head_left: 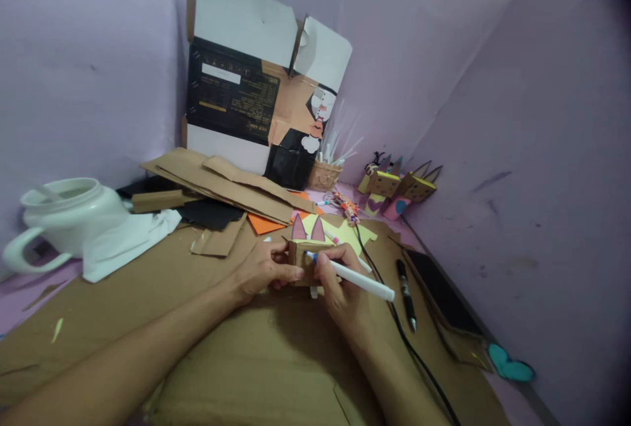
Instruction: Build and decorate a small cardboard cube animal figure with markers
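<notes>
A small brown cardboard box with two pointed pink ears stands upright near the middle of the view. My left hand grips its left side, thumb along the front. In my right hand is a white marker, its blue tip at the front face of the box. Whether the tip touches the card I cannot tell for certain. Part of the box's right side is hidden behind my right hand. Yellow paper lies just behind it.
A black cable and a black pen lie to the right. Cardboard strips and a white teapot-like jug are at the left. Behind stand an opened carton, a basket and eared cardboard figures.
</notes>
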Demonstrator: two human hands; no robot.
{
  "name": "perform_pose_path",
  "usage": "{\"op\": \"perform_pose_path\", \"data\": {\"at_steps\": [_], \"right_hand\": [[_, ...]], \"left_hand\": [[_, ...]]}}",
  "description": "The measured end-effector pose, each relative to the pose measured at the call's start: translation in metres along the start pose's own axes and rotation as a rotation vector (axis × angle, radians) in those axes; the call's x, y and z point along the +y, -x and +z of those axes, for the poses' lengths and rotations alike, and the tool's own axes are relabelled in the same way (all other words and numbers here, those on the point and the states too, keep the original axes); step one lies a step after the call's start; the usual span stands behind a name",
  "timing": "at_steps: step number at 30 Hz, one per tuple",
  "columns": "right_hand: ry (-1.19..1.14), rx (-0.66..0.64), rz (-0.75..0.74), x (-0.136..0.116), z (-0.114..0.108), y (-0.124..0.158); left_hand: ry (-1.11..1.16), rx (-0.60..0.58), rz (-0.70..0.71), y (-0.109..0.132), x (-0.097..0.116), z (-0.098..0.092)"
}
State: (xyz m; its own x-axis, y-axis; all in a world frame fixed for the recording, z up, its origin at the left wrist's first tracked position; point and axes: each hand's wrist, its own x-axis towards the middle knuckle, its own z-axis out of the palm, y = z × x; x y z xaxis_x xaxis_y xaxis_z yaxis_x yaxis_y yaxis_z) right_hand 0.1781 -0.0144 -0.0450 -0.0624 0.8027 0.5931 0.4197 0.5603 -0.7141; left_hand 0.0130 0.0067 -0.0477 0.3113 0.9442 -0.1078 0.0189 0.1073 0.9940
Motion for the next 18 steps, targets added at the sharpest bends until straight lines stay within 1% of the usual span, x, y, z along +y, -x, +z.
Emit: {"op": "perform_pose_path", "data": {"at_steps": [18], "right_hand": [[-0.023,-0.008,0.01,0.0032,0.0007,0.0017]], "left_hand": [[0.008,0.008,-0.009,0.0031,0.0038,0.0016]]}}
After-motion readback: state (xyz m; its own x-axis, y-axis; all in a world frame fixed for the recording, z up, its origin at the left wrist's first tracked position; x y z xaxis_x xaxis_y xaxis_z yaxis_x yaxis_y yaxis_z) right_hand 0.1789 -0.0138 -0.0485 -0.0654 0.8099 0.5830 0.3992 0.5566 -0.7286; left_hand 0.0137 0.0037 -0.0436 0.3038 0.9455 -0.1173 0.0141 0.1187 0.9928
